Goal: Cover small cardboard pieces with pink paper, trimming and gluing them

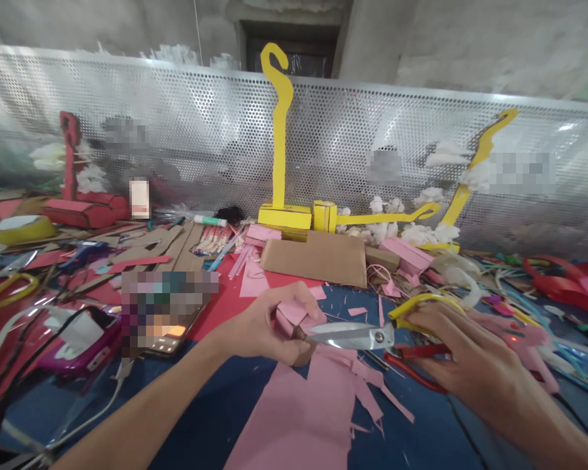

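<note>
A small pink-covered box (291, 316) is gripped in my left hand (269, 323), fingers curled round its top and the thumb below. My right hand (463, 352) holds scissors (357, 335) by their yellow and red handles. The blades point left, and their tips meet the right side of the small box; whether they are parted there is hard to tell. Beneath both hands a large sheet of pink paper (298, 418) lies on the blue table, with cut pink strips (370, 398) at its right edge.
Behind the hands lies a cardboard piece (318, 258). Yellow hook-shaped models (279, 143) and a red one (85, 209) stand near a perforated metal panel (200, 137). At left are a phone (176, 326) and white cable (95, 414); a pink glue gun (517, 333) lies right.
</note>
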### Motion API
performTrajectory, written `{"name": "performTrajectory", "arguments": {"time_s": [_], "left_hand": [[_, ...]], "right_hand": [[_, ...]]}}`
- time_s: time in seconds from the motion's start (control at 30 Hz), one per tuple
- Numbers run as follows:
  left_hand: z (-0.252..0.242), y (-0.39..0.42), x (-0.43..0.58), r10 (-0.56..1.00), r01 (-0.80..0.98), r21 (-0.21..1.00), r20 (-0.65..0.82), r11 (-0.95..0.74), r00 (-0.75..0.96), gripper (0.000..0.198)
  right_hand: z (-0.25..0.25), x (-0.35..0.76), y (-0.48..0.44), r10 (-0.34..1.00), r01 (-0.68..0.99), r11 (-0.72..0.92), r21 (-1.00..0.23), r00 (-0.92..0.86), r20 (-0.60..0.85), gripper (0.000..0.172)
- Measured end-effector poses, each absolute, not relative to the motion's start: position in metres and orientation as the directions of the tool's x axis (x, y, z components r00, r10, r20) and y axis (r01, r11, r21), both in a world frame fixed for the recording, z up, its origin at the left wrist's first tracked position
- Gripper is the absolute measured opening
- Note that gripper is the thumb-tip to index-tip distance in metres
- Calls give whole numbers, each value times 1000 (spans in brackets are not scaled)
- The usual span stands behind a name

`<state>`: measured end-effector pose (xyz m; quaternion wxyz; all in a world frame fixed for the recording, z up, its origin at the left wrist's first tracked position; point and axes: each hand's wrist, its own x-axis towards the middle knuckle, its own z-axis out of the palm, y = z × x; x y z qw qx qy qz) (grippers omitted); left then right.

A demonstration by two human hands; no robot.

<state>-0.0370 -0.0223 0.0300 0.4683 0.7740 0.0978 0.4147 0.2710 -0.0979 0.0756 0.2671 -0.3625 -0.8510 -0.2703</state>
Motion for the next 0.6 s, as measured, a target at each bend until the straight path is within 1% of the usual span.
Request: {"name": "performTrajectory", "arguments": {"time_s": [0.07,0.2,0.33,0.5,0.6], "left_hand": [[28,-22,-37,536,-260,816,546,-517,644,36],[24,-21,-37,534,-313,838,531,-447,658,39],[24,-21,-37,540,-308,844,521,-439,661,38],[23,-21,-37,539,-320,847,520,-424,663,38],[23,-21,-37,544,-305,852,510,-425,667,40]], "right_hand": [[78,270,-99,462,743,615,263,-610,644,14],[82,268,-102,459,727,624,285,-637,619,23],[79,272,-106,494,751,590,296,-626,603,22],[70,282,-109,540,773,578,264,-604,586,19],[68,286,-108,532,752,587,298,-636,558,25]]}}
